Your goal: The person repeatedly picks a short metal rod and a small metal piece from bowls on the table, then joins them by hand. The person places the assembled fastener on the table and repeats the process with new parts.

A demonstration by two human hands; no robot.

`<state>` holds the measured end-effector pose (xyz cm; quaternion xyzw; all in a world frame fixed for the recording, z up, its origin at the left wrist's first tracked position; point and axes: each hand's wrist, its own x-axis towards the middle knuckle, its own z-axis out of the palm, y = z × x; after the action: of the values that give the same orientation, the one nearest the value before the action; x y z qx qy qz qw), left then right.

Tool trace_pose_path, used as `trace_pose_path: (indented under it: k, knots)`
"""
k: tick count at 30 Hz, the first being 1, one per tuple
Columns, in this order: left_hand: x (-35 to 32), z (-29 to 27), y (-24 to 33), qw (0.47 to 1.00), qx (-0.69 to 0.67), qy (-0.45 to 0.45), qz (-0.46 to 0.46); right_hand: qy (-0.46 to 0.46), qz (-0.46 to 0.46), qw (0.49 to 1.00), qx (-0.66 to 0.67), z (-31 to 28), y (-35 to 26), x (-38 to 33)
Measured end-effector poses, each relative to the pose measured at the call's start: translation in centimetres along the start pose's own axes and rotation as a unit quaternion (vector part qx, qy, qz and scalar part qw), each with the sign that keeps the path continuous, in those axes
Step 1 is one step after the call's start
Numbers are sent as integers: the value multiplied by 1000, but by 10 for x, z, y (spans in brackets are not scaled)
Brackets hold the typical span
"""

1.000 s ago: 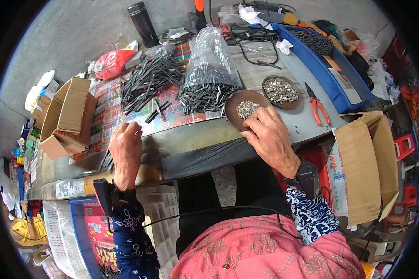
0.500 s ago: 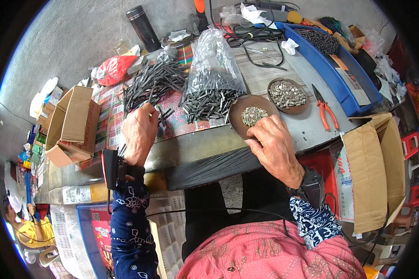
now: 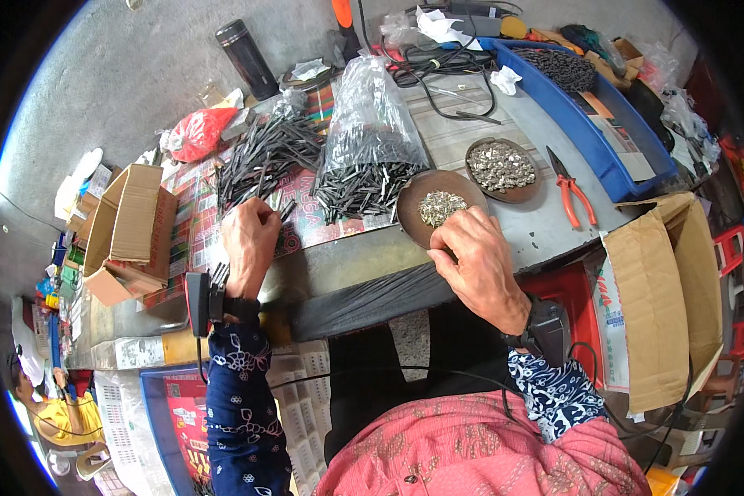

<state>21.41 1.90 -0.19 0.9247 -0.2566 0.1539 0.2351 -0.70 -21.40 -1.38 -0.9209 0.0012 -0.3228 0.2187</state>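
My left hand [image 3: 250,241] is closed at the edge of a heap of thin black strips [image 3: 269,157]. Dark strip ends stick out beside its wrist, so it seems to hold a few; the palm is hidden. My right hand [image 3: 477,266] bends over the near right rim of a shallow brown bowl [image 3: 412,207], thumb and fingers drawn together. Small shiny metal pieces [image 3: 440,207] lie in that bowl; whatever the fingertips hold is hidden. A clear plastic bag [image 3: 376,107] spills more black strips [image 3: 368,188] between my hands.
A second brown dish [image 3: 504,169] holds larger metal pieces. Red-handled pliers [image 3: 572,197] lie to its right, near a long blue tray [image 3: 583,112]. Cardboard boxes stand left [image 3: 136,223] and right [image 3: 657,306]. Farther back are a black flask [image 3: 248,59], a red bag [image 3: 198,135] and cables [image 3: 438,66].
The whole view has shifted slightly. My left hand has turned a little and stays closed by the black strips. My right hand remains at the bowl, its fingers slightly more drawn in.
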Motion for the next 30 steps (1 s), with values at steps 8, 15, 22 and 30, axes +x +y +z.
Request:
trace_pose_path:
  k: [8,15,22,30]
  knots:
    - [-58,-40,52,932,-349,-40,-91,48,-14,990,132,-6,-15,2]
    - [-128,-60,89,844,-508,-108,-132,35,-49,970,237,-12,-47,1]
    - [-163,-63,104,799,-575,-131,-114,-5,-49,950,310,-20,-78,-5]
    - [-175,-69,111,742,-634,-170,-136,4,-65,946,319,-15,-97,-7]
